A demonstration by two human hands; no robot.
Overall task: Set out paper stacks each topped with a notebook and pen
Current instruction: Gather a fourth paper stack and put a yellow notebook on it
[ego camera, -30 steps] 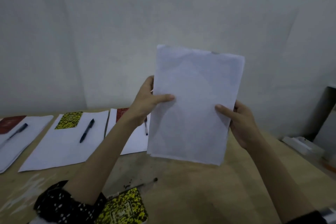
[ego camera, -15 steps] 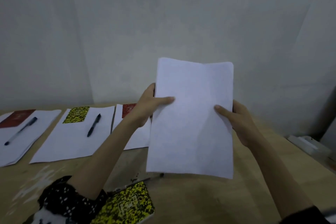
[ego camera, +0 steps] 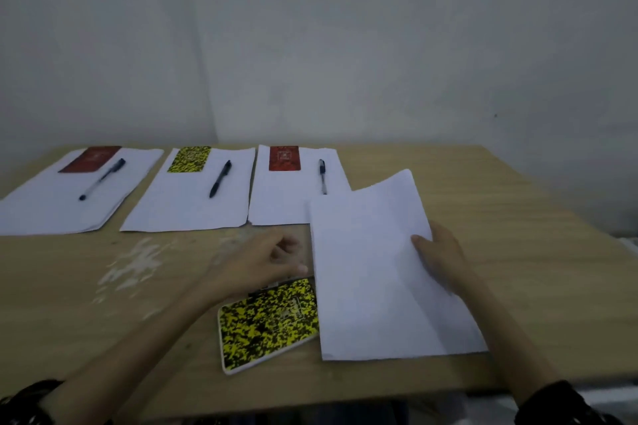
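White paper stack (ego camera: 379, 272) gripped by right hand (ego camera: 440, 259) overlaps yellow notebook (ego camera: 267, 321); left hand (ego camera: 266, 262), loosely curled, grips nothing

A plain office or study room: a light wooden table (ego camera: 483, 183) stands pushed against a bare whitewashed wall (ego camera: 310, 45). On the table, nearest the wall, lies a row of paper stacks (ego camera: 186, 207) bearing notebooks (ego camera: 189, 159) and pens (ego camera: 220, 179).

Wooden desk (ego camera: 483, 183) carried three paper stacks along the far edge: left stack (ego camera: 62, 203), middle stack (ego camera: 186, 207), right stack (ego camera: 279, 200). A fourth paper stack (ego camera: 373, 286) lay nearer, overlapping the right stack's corner. Yellow-black notebook (ego camera: 266, 324) lay just beside it, partly tucked under. White smears (ego camera: 134, 262) marked the bare wood.
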